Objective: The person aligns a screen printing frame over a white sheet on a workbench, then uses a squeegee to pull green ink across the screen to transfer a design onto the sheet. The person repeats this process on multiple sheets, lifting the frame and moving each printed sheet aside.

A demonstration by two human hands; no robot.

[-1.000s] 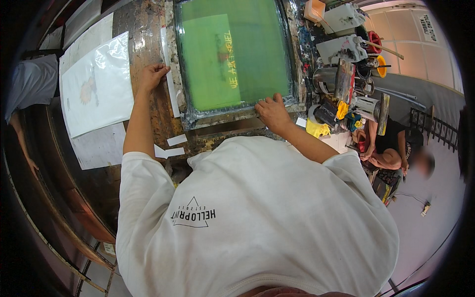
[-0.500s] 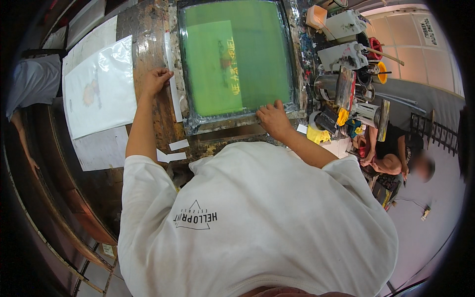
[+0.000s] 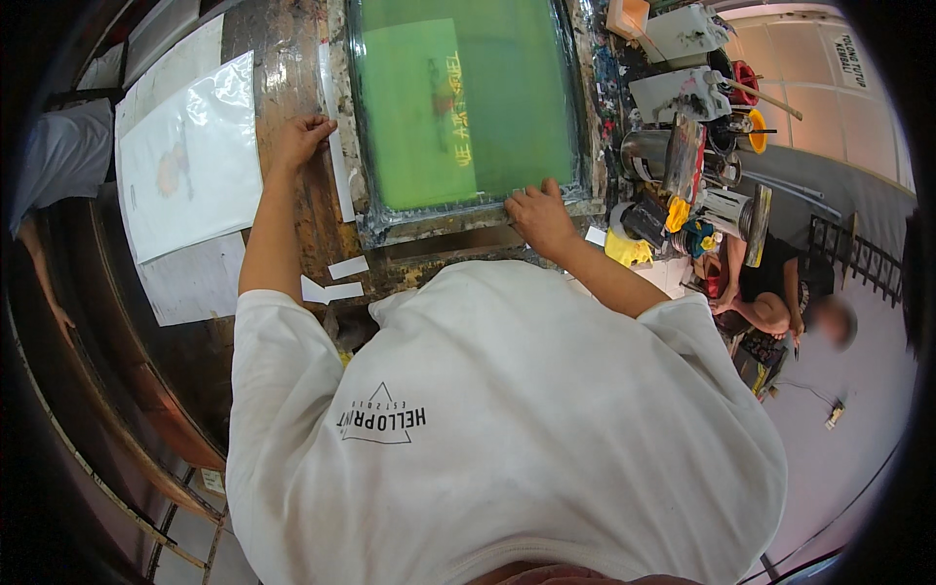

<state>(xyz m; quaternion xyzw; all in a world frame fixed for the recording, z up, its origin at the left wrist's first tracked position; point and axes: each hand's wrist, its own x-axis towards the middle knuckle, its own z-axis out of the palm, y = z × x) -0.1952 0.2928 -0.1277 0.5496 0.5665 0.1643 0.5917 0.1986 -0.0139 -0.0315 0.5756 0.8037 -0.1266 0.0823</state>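
A green screen-printing frame (image 3: 522,117) lies on the work table, with yellow lettering and a paler rectangle showing through its mesh. My left hand (image 3: 304,139) is at its left side, thumb and fingers pinched together at the edge of a long white strip (image 3: 341,171). Over the near right part of the frame's rim, my right hand (image 3: 542,220) curls its fingers; its fingertips are partly hidden. Short white strips (image 3: 343,291) lie on the table below the frame. To the left of my left arm is a glossy clear sheet (image 3: 200,161) with a faint print, on top of white paper (image 3: 195,283).
Stained containers (image 3: 680,102), cans and a wooden stick crowd the table's right side. A yellow cloth (image 3: 626,250) sits near my right forearm. Another person (image 3: 765,292) crouches at the right; a second person's sleeve (image 3: 73,156) and arm show at far left. Curved wooden edges (image 3: 146,361) run down the left.
The whole view has shifted a little, so the table sits higher in it. Both hands keep nearly the same places against the frame.
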